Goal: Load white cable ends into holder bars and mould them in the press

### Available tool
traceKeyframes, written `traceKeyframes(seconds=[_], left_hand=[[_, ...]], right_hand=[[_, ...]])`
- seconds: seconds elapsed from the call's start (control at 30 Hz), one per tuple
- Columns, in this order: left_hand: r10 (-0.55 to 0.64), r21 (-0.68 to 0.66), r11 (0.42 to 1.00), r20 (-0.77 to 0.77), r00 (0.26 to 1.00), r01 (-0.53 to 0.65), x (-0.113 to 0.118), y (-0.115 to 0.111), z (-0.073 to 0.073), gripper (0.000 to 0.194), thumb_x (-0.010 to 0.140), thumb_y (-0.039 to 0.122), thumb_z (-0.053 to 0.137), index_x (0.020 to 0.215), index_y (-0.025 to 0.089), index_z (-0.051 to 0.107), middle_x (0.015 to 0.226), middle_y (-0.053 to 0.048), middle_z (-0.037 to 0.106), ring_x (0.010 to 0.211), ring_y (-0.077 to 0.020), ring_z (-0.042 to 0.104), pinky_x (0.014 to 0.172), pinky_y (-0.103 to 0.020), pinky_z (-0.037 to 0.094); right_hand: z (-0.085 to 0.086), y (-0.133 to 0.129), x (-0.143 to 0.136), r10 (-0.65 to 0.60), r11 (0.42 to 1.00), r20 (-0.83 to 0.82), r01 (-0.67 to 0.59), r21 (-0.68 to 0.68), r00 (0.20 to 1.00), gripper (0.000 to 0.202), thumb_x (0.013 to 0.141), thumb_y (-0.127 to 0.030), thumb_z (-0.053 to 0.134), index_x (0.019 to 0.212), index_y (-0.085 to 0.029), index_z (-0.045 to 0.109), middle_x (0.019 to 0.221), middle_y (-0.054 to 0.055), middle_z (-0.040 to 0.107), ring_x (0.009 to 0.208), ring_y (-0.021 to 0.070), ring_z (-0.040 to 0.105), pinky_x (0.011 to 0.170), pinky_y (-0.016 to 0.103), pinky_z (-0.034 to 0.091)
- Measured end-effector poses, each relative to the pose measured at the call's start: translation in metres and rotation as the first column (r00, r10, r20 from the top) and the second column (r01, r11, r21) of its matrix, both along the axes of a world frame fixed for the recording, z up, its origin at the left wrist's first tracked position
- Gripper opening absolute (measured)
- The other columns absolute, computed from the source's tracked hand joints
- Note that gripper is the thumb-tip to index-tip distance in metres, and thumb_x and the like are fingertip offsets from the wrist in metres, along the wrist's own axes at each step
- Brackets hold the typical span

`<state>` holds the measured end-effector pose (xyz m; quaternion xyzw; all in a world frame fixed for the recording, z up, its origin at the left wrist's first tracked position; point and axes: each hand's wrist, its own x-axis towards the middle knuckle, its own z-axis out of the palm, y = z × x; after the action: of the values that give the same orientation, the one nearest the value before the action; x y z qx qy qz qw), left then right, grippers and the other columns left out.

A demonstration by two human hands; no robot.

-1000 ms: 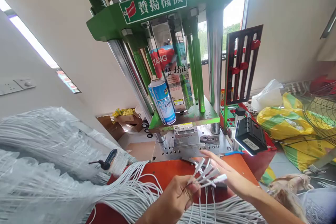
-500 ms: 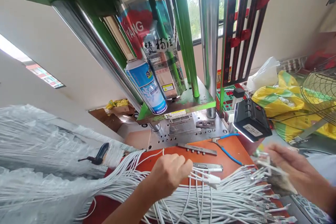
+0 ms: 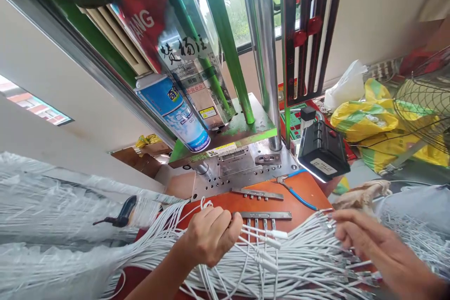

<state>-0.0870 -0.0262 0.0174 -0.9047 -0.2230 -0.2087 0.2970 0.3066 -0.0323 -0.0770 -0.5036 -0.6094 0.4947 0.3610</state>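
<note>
My left hand [image 3: 214,239] is closed around a few white cables [image 3: 250,230], whose moulded white plugs [image 3: 269,243] stick out to the right of the fist. Beneath it, a thick bundle of white cables [image 3: 298,255] runs across the orange-red table. My right hand [image 3: 376,248] hovers over the bundle's metal-tipped ends [image 3: 328,221], fingers apart and partly bent, with nothing visible in them. Just behind the left hand lies a metal mould bar [image 3: 270,215] with several small metal connectors along its front. A similar bar [image 3: 260,194] rests farther back.
Blue-handled cutters [image 3: 300,199] lie at the table's back right. Beyond stands a green press with a metal base [image 3: 242,173] and a blue spray can [image 3: 179,117]. A black lamp [image 3: 323,154] juts in at right, above a bag of white scraps [image 3: 418,229]. Wrapped cables [image 3: 63,211] fill the left.
My right hand has come left to the cable ends, and the pale piece at its fingers is gone. My left hand still grips its cables. The view has shifted, bringing the press closer.
</note>
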Motion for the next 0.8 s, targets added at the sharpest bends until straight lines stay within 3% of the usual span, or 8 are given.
traceKeyframes(seconds=[0.2, 0.33, 0.4, 0.5, 0.57, 0.63, 0.7, 0.8], left_hand=[[0.002, 0.062, 0.998, -0.018, 1.0, -0.001, 0.01, -0.012, 0.01, 0.024, 0.093, 0.007, 0.049, 0.109, 0.004, 0.066, 0.075, -0.009, 0.065, 0.066, -0.0202, 0.063, 0.059, -0.034, 0.049], [0.028, 0.053, 0.998, 0.018, 0.999, -0.028, -0.02, -0.013, 0.013, 0.025, 0.099, 0.011, 0.045, 0.111, 0.01, 0.066, 0.082, -0.008, 0.068, 0.074, -0.0191, 0.068, 0.067, -0.033, 0.055], [0.215, 0.022, 0.974, 0.245, 0.945, -0.228, -0.054, -0.006, 0.014, 0.025, 0.103, 0.016, 0.042, 0.115, 0.015, 0.064, 0.088, -0.007, 0.07, 0.08, -0.0178, 0.07, 0.075, -0.032, 0.057], [0.601, -0.209, 0.722, 0.663, 0.447, -0.66, -0.093, 0.0, 0.007, 0.036, 0.103, 0.035, 0.051, 0.134, 0.016, 0.054, 0.112, -0.014, 0.068, 0.103, -0.0256, 0.07, 0.09, -0.042, 0.058], [0.689, -0.345, 0.596, 0.684, 0.241, -0.726, -0.084, -0.011, -0.011, 0.07, 0.096, 0.048, 0.062, 0.151, 0.012, 0.037, 0.14, -0.024, 0.054, 0.131, -0.0353, 0.056, 0.107, -0.053, 0.05], [0.726, -0.43, 0.662, 0.572, 0.383, -0.614, -0.044, -0.035, -0.041, 0.067, 0.1, 0.045, 0.057, 0.156, 0.016, 0.035, 0.148, -0.021, 0.051, 0.139, -0.0328, 0.05, 0.115, -0.05, 0.044], [0.605, -0.537, 0.746, 0.3, 0.738, -0.393, 0.01, -0.064, -0.077, 0.058, 0.102, 0.053, 0.046, 0.149, 0.019, 0.049, 0.143, -0.017, 0.058, 0.136, -0.0311, 0.053, 0.114, -0.046, 0.046], [0.506, -0.412, 0.833, 0.295, 0.811, -0.37, 0.073, -0.087, -0.123, 0.067, 0.096, 0.072, 0.043, 0.131, 0.019, 0.066, 0.127, -0.015, 0.067, 0.122, -0.0339, 0.06, 0.115, -0.054, 0.041]], right_hand=[[0.046, -0.007, -0.116, 0.35, 0.911, -0.248, -0.39, -0.134, 0.903, 0.056, 0.105, -0.067, 0.039, 0.074, -0.021, 0.046, 0.065, -0.004, 0.044, 0.06, 0.0122, 0.037, 0.057, 0.026, 0.032], [0.052, 0.009, -0.129, 0.394, 0.907, -0.178, -0.413, -0.081, 0.902, 0.053, 0.105, -0.066, 0.04, 0.076, -0.022, 0.045, 0.067, -0.005, 0.04, 0.062, 0.0128, 0.036, 0.057, 0.027, 0.031], [0.041, 0.023, -0.122, 0.393, 0.919, 0.014, -0.393, 0.017, 0.92, 0.049, 0.108, -0.06, 0.034, 0.082, -0.022, 0.051, 0.076, -0.002, 0.051, 0.07, 0.0155, 0.045, 0.066, 0.03, 0.038], [0.013, 0.042, -0.108, 0.227, 0.905, 0.387, -0.34, 0.256, 0.894, 0.036, 0.109, -0.047, 0.036, 0.097, -0.022, 0.059, 0.094, 0.005, 0.06, 0.087, 0.0227, 0.052, 0.082, 0.039, 0.042], [-0.006, 0.047, -0.103, 0.151, 0.858, 0.541, -0.381, 0.344, 0.828, 0.029, 0.108, -0.037, 0.038, 0.104, -0.022, 0.062, 0.103, 0.009, 0.06, 0.096, 0.0269, 0.052, 0.086, 0.043, 0.042], [-0.019, 0.047, -0.105, 0.151, 0.823, 0.624, -0.447, 0.35, 0.767, 0.027, 0.106, -0.027, 0.038, 0.109, -0.022, 0.065, 0.107, 0.01, 0.06, 0.099, 0.0283, 0.052, 0.085, 0.045, 0.043], [-0.025, 0.043, -0.111, 0.156, 0.806, 0.665, -0.484, 0.342, 0.73, 0.027, 0.104, -0.021, 0.039, 0.112, -0.023, 0.065, 0.107, 0.01, 0.059, 0.098, 0.0284, 0.052, 0.085, 0.045, 0.044], [-0.025, 0.039, -0.119, 0.197, 0.813, 0.631, -0.485, 0.322, 0.75, 0.028, 0.106, -0.022, 0.037, 0.11, -0.022, 0.064, 0.104, 0.009, 0.058, 0.095, 0.0268, 0.052, 0.084, 0.045, 0.045]])
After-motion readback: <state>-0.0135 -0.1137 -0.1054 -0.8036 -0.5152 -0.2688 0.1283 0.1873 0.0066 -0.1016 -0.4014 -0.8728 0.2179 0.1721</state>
